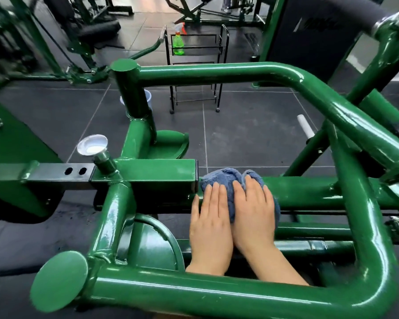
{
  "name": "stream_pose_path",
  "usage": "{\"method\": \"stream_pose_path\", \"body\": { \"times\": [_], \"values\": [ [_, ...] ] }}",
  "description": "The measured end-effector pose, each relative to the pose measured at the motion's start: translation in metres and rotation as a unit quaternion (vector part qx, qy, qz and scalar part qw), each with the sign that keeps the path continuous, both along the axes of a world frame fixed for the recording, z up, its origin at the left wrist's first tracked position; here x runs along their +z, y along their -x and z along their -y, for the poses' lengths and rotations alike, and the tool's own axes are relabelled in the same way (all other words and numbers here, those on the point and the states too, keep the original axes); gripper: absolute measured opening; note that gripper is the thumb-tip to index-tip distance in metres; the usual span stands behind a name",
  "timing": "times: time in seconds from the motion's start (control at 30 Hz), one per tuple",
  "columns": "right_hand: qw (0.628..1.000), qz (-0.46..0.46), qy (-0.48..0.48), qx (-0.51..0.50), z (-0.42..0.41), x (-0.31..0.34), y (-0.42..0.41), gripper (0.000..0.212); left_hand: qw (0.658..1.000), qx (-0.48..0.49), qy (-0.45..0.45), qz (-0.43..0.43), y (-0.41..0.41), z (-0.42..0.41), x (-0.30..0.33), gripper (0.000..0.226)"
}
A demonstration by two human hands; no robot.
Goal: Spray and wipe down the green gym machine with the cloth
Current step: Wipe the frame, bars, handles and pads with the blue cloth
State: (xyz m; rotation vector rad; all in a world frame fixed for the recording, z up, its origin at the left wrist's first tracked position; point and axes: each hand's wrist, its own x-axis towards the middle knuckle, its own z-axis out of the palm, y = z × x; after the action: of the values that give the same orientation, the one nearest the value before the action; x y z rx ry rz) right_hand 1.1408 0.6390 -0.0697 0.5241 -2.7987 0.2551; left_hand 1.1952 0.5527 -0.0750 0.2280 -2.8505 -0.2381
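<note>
In the head view, both hands press flat with straight fingers on the blue cloth [226,180] lying on a bar of the green gym machine [217,73], left hand [210,229] beside right hand [253,215], while the green spray bottle [178,41] stands far off on a black cart [224,49].

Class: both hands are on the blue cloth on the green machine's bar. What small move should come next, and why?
Probably slide the blue cloth rightward along the horizontal bar. The left hand and right hand press it flat beside the square tube's end, so bare bar lies only to the right.
</note>
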Motion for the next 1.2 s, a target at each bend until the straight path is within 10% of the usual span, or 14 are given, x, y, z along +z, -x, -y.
{"method": "stream_pose_path", "body": {
  "times": [0.27,0.63,0.97,1.2],
  "values": [
    [0.976,0.006,0.104,0.191,0.021,0.001,-0.012,0.037,0.996,0.075,-0.003,-0.038,-0.035,0.012,-0.011,0.055],
    [0.990,-0.115,0.064,0.054,0.027,-0.028,-0.024,0.042,0.998,-0.030,-0.034,-0.034,-0.024,0.033,-0.002,0.059],
    [0.939,-0.071,0.229,0.247,0.081,-0.014,-0.067,0.029,0.924,0.121,-0.210,-0.294,-0.057,0.063,-0.005,0.039],
    [0.941,0.012,0.134,0.310,0.100,0.001,-0.042,0.025,0.931,0.223,-0.238,-0.161,-0.049,0.066,0.002,0.071]
  ]
}}
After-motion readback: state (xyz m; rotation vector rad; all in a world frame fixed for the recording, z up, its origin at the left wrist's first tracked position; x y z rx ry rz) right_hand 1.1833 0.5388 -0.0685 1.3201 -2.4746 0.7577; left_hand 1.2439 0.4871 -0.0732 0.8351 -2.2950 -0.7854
